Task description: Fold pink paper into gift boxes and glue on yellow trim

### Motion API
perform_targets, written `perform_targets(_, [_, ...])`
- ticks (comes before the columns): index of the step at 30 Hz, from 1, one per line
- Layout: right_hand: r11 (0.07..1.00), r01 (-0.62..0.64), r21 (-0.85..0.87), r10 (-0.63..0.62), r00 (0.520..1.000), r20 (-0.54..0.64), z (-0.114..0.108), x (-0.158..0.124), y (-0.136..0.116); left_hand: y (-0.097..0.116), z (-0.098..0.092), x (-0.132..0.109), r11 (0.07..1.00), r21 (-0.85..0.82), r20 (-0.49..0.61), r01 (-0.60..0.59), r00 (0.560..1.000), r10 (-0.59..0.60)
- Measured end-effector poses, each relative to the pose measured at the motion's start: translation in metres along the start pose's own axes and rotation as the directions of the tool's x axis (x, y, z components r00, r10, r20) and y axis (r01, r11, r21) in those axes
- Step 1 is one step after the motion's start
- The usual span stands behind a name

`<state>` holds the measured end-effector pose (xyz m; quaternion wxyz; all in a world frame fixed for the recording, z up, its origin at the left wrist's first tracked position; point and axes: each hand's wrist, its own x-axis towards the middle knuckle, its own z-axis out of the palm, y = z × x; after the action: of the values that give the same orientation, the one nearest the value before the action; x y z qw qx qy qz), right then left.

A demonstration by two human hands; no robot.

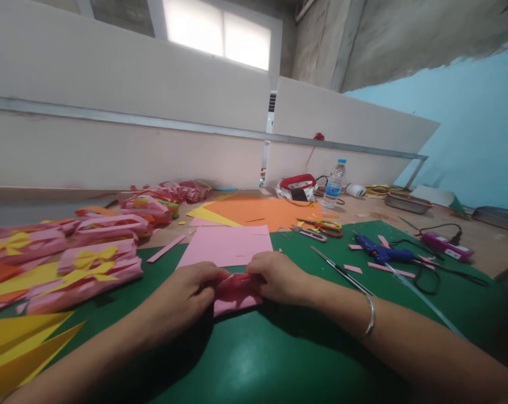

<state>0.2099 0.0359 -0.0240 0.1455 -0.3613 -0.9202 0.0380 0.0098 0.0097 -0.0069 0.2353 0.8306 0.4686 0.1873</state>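
Observation:
Between my two hands is a small folded piece of pink paper [237,300], its near side bent and creased. My left hand [201,286] pinches its left edge between thumb and fingers. On the opposite edge my right hand [273,276] does the same, with a silver bangle [370,314] around that wrist. Just beyond the hands lies a flat pink sheet [224,244], partly over an orange sheet [254,210]. A craft knife or pen-like tool [342,269] rests to the right of my right hand.
Pink paper bags with yellow bows [96,269] are piled at left beside folded yellow paper [22,342]. On the green mat [245,359], a blue glue gun [378,249] and pink strips lie at right. Scissors [327,227] and a water bottle [333,185] are farther back.

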Motion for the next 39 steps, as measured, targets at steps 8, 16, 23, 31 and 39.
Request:
perform_targets(8, [0.999,0.036,-0.001,-0.036,0.997,-0.074,0.005,-0.003,0.0,0.0,0.006,0.001,1.0,0.009,0.012,0.004,1.0,-0.004])
perform_targets(16, [0.978,0.201,-0.056,-0.203,0.979,-0.034,0.005,0.0,0.006,0.005,-0.002,-0.005,0.97,0.183,0.161,-0.157,0.979,0.128])
perform_targets(23, [0.958,0.255,-0.13,-0.251,0.967,0.043,-0.002,-0.003,0.003,0.001,-0.009,-0.005,0.849,0.43,0.242,-0.307,0.945,0.219])
perform_targets(31, [0.954,0.245,-0.173,-0.215,0.961,0.173,-0.014,-0.002,-0.001,-0.01,-0.007,-0.004,0.796,0.492,0.247,-0.352,0.934,0.26])
perform_targets(39, [0.899,0.327,-0.289,-0.271,0.937,0.219,-0.025,-0.007,-0.01,-0.012,-0.009,-0.008,0.856,0.414,0.233,-0.309,0.945,0.228])
